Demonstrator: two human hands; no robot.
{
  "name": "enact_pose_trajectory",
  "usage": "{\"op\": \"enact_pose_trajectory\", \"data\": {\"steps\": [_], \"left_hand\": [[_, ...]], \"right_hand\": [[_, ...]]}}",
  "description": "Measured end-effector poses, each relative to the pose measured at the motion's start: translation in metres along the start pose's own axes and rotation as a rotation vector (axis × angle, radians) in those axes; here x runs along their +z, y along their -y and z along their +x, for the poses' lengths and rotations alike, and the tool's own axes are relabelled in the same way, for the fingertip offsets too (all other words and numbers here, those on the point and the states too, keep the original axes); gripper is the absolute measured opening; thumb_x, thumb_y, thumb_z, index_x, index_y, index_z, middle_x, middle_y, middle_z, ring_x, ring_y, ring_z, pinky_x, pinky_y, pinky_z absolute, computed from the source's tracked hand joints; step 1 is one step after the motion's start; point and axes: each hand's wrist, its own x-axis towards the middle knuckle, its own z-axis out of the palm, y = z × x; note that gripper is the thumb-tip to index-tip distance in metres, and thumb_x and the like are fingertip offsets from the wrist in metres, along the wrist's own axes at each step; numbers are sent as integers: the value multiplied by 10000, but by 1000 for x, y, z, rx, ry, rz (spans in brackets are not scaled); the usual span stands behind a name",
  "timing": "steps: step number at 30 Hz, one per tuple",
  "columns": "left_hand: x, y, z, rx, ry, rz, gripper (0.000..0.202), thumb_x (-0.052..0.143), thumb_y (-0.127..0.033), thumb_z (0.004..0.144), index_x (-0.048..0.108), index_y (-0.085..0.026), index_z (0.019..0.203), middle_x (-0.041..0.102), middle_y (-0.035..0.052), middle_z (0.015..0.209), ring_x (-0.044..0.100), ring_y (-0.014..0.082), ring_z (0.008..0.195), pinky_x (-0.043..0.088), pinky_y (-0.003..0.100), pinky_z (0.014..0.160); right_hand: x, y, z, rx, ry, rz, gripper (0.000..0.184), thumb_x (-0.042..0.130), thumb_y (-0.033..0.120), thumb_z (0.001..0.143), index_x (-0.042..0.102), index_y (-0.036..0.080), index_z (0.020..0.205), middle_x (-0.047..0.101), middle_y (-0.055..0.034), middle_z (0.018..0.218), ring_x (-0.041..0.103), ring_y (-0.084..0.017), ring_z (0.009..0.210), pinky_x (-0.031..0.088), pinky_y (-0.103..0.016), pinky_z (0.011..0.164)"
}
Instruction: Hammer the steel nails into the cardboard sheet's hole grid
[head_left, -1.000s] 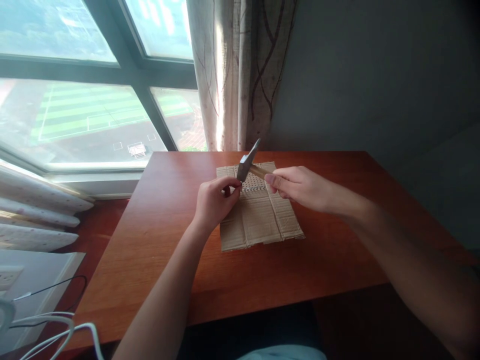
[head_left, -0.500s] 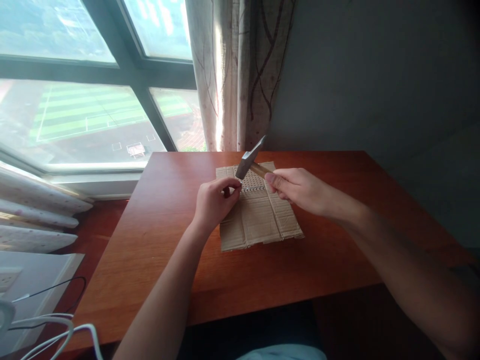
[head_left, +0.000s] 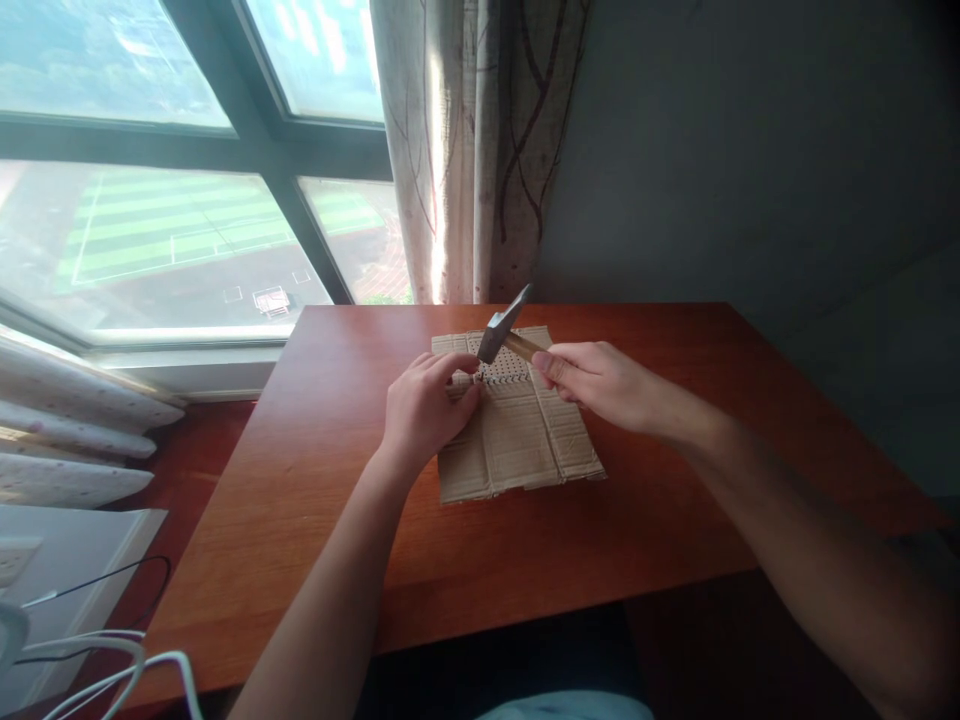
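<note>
A hammer [head_left: 504,325] with a metal head and a wooden handle is in my right hand [head_left: 592,378], which is closed round the handle. Its head hangs low over the left part of a small perforated board [head_left: 514,358]. Along the board's near edge runs a row of small shiny bits, too small to name. The board lies on a flattened piece of cardboard [head_left: 525,440]. My left hand [head_left: 427,405] rests at the cardboard's left side. Its thumb and index finger are apart beside the board's left corner, just under the hammer head, with nothing visibly held.
The cardboard lies on a reddish-brown wooden table [head_left: 315,500]. Behind it hang a patterned curtain [head_left: 465,150] and a grey wall [head_left: 712,150]. A window [head_left: 180,230] is at the left. White cables [head_left: 127,645] loop near the table's lower left corner.
My left thumb and index finger, pinched together before, have parted and moved slightly left. The hammer head has dropped a little and shifted slightly right.
</note>
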Motion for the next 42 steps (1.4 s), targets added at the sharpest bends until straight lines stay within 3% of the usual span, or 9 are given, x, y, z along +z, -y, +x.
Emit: {"op": "enact_pose_trajectory", "data": {"steps": [5,20,42], "left_hand": [[0,1,2,44,57,-17,267,720,-261,785,656,-251,1044,742,17,1032,618,255,979,476,394,883],[2,5,2,23,44,-99,296,707,-208,766,649,-234,1055,721,28,1036,608,229,957,483,362,835],[0,3,2,34,36,-77,267,693,-233,776,667,-233,1042,729,22,998,618,225,928,487,340,818]], "right_hand": [[4,-4,0,2,-7,11,546,373,673,954,531,195,743,508,10,657,471,-130,616,343,-278,590],[16,-3,3,68,37,-96,512,381,614,973,446,202,676,516,8,642,477,-137,614,303,-288,592],[22,-8,4,75,28,-111,483,389,567,991,452,200,683,518,20,657,463,-125,621,300,-270,598]]}}
